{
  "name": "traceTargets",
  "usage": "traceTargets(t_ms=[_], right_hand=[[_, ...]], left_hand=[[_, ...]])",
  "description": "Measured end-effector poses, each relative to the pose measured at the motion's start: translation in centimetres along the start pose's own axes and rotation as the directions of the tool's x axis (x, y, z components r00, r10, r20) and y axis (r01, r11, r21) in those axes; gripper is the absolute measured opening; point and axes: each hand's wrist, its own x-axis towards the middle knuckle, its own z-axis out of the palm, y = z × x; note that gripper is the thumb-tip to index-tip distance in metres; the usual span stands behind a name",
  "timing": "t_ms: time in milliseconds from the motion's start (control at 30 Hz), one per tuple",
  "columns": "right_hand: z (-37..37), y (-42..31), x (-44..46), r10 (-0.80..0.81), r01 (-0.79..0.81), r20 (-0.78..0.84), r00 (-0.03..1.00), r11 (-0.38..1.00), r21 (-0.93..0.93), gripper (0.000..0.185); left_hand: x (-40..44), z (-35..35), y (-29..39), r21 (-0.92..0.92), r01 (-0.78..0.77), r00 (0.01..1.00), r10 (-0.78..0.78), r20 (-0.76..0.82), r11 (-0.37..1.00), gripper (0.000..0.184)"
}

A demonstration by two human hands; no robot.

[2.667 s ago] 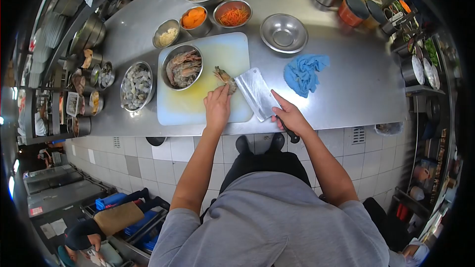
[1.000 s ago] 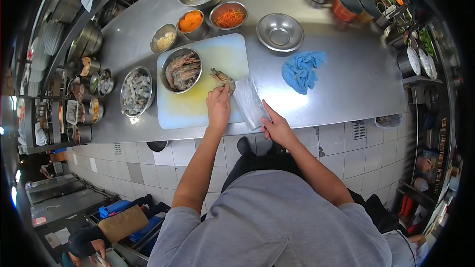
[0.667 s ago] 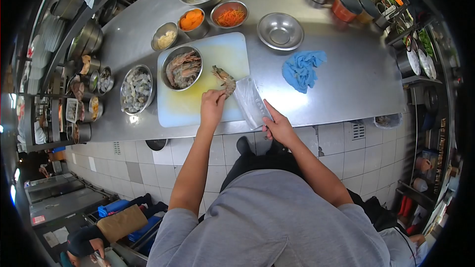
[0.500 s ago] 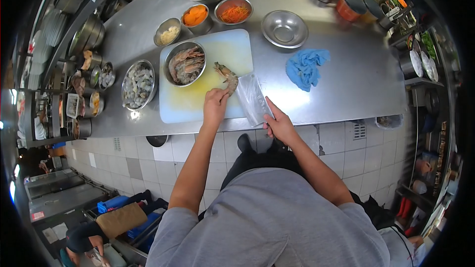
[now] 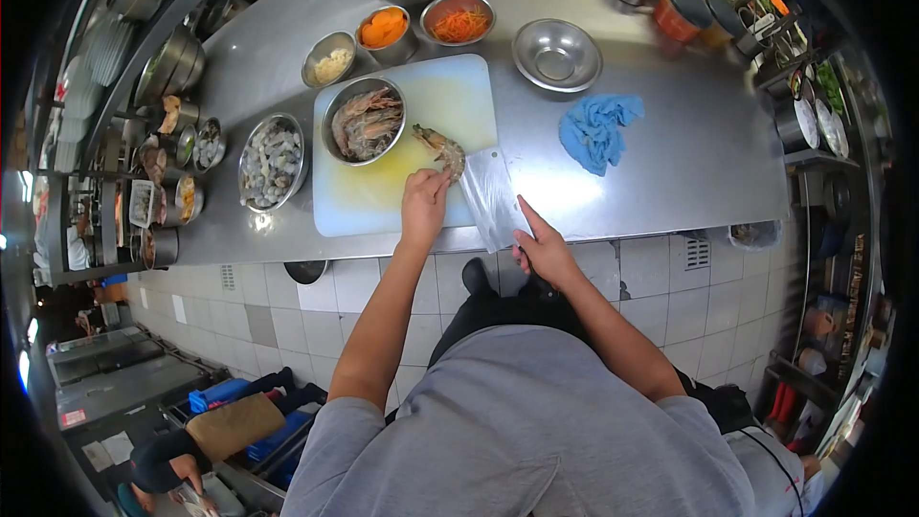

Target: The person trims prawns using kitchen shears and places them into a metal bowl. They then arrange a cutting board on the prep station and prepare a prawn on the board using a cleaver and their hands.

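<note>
My left hand [image 5: 424,203] pinches the tail end of a shrimp [image 5: 440,147] that lies on the white cutting board [image 5: 378,201]. Wrapped round the handle of a cleaver [image 5: 491,199], my right hand [image 5: 546,247] holds the broad blade at the board's right edge, beside the shrimp. The handle is mostly hidden by the fingers. A steel bowl of unpeeled shrimp [image 5: 367,122] stands on the board, and a bowl of pale peeled shrimp [image 5: 272,163] is to its left on the steel table.
Behind the board are bowls of minced garlic [image 5: 331,65], orange slices [image 5: 383,28] and orange shreds [image 5: 459,24]. An empty steel bowl [image 5: 557,56] and a blue cloth [image 5: 600,132] lie to the right. Another person [image 5: 168,464] is at the lower left.
The cleaver was lower right with its black handle showing; it now stands closer to the shrimp, handle covered. My left fingers have shifted down to the shrimp's tail end. The view has moved slightly.
</note>
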Motion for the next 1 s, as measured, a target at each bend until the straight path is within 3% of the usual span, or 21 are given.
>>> traceTargets(t_ms=[233,400,500,633,1000], right_hand=[[0.3,1.0,-0.9,-0.016,0.016,-0.015,1.000,1.000,-0.011,0.066],[0.3,0.8,-0.7,-0.033,0.033,-0.014,0.999,0.999,-0.017,0.066],[0.6,0.8,-0.7,-0.048,0.048,-0.026,0.999,0.999,-0.013,0.066],[1.2,0.4,-0.6,-0.059,0.058,-0.047,0.997,0.998,-0.019,0.065],[1.6,0.9,-0.8,-0.017,0.016,-0.037,0.999,1.000,-0.005,0.066]], left_hand=[[0.0,-0.3,0.3,0.014,0.002,1.000,-0.002,0.004,1.000,0.015],[0.3,-1.2,0.0,-0.099,0.196,0.979,-0.188,0.083,0.976,0.010],[0.3,-1.0,-0.5,-0.074,0.101,0.993,-0.096,0.069,0.992,0.011],[0.3,-0.6,-0.9,-0.101,0.093,0.992,-0.083,0.096,0.991,0.008],[0.3,-0.6,-0.2,-0.093,0.205,0.976,-0.195,0.100,0.974,0.008]])
